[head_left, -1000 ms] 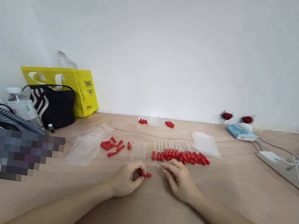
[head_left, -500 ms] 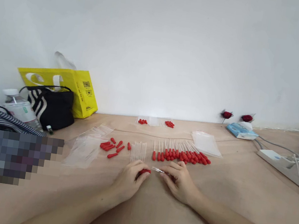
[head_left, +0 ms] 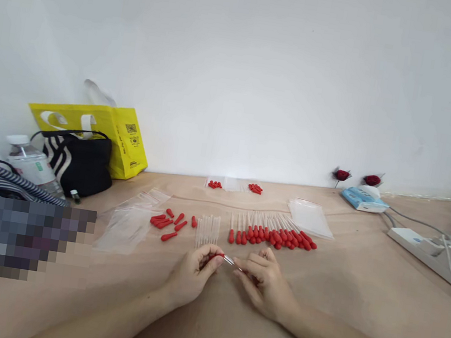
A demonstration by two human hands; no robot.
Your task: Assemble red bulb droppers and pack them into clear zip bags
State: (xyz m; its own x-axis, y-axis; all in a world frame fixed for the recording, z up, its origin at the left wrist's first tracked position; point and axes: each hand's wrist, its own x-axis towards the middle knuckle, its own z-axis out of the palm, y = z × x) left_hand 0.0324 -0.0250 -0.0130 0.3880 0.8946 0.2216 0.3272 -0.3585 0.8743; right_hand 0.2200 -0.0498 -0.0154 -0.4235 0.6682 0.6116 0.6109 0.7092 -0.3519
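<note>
Pinched in my left hand (head_left: 192, 272) is a red rubber dropper bulb (head_left: 220, 256), mostly covered by the fingers. My right hand (head_left: 266, 283) grips a clear glass dropper tube (head_left: 229, 260), whose end meets the bulb's mouth. How far the tube sits inside the bulb I cannot tell. Just beyond my left hand lies a row of bare glass tubes (head_left: 208, 229). Loose red bulbs (head_left: 164, 222) are scattered to the left of that row. Past my right hand, several droppers with red bulbs fitted (head_left: 266, 233) lie side by side, bulbs toward me.
Clear plastic bags (head_left: 127, 228) lie at left, with another bag (head_left: 310, 217) at back right. Small bags with red bulbs (head_left: 214, 184) rest by the wall. A yellow bag (head_left: 130, 149), black bag (head_left: 86, 165) and bottle (head_left: 33, 163) stand left; a power strip (head_left: 421, 245) lies right.
The tube's end has come to the bulb's mouth, where a small gap showed before. Both hands have tilted slightly, and the tube now slopes down toward my right hand.
</note>
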